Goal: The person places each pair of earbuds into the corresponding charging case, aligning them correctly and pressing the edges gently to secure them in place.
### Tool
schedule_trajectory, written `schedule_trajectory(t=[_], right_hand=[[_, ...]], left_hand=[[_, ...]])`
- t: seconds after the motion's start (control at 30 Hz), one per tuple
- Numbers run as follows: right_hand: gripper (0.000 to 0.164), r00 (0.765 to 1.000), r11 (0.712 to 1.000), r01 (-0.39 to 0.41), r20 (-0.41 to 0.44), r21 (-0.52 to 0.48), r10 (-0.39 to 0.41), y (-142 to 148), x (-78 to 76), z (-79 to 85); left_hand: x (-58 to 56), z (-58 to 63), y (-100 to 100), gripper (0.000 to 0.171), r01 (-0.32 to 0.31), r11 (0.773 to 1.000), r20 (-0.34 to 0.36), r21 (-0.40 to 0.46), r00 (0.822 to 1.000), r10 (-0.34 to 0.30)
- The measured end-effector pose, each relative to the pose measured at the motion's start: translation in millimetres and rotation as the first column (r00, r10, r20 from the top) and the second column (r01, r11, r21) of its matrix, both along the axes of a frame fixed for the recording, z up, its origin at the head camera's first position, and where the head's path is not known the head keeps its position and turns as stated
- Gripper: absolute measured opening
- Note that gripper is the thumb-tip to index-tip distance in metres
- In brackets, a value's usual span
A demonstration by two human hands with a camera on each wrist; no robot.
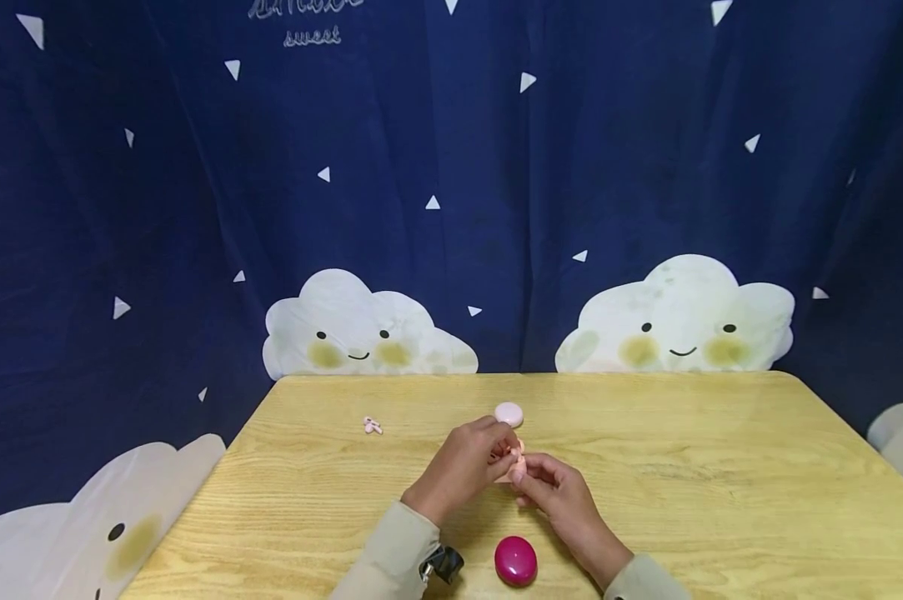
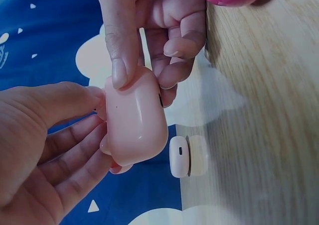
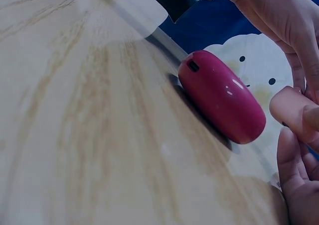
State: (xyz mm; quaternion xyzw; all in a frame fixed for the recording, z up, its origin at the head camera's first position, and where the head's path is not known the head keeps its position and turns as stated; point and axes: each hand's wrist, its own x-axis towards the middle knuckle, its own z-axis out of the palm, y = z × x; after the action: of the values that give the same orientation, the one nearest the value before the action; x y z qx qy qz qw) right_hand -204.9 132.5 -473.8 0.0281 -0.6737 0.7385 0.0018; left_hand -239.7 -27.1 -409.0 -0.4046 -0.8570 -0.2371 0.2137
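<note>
Over the table, my right hand point(image 1: 567, 500) holds a light pink earbud case point(image 2: 137, 120), its thumb on the case's side. My left hand point(image 1: 466, 462) is at the case's open end, thumb and fingers pinching a small pink earbud point(image 2: 101, 109) that they mostly hide. Small pink parts stick out below those fingers in the left wrist view. Nearest my wrists, a magenta rounded case point(image 1: 515, 561) lies on the table. A pale pink case point(image 1: 509, 414) lies just beyond my hands.
A pair of pale earbuds point(image 1: 373, 426) lies on the wooden table point(image 1: 721, 483), left of my hands. Behind the table's far edge hangs a dark blue curtain point(image 1: 391, 125) with clouds and triangles. A black strap device point(image 1: 445, 564) is on my left wrist.
</note>
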Motion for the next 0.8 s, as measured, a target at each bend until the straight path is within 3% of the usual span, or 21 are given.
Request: schedule_trajectory(t=[0.3,0.8], right_hand=[[0.035,1.000,1.000,-0.003,0.008,-0.002,0.004,0.6,0.4,-0.1],[0.034,1.000,1.000,-0.005,0.003,0.000,0.005,0.7,-0.7,1.0]], left_hand=[[1.4,1.4,0.4,0.012,-0.011,1.000,0.042,-0.015,0.999,0.012],[0.8,1.2,0.6,0.014,-0.001,1.000,0.045,0.003,0.999,0.001]])
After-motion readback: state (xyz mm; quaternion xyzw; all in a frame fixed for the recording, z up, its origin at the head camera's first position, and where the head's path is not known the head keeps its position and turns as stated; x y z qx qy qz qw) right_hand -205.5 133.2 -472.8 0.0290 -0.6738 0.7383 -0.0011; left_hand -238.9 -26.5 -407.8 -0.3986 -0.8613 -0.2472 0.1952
